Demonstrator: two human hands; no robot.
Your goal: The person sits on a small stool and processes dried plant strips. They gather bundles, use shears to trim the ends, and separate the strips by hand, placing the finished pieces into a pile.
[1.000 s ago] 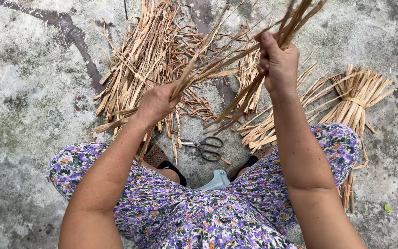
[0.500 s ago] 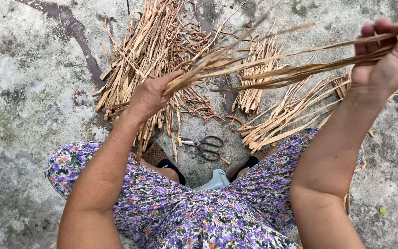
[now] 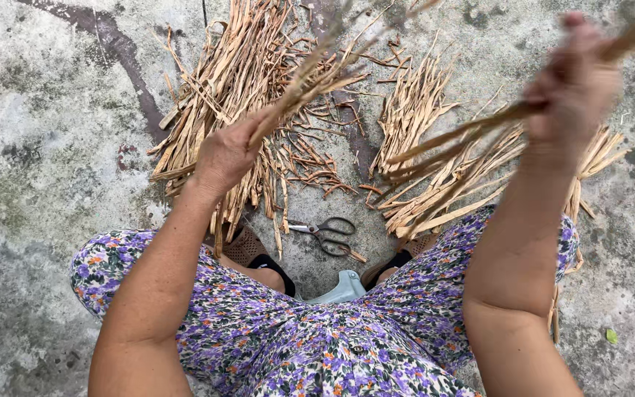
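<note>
Both hands gripping dried strips, held above the ground.

Left hand clamped on a bundle of strips angling up and away. Right hand, blurred, closed on more strips raised high at right. Pile lies on concrete; scissors lie between the feet.
</note>
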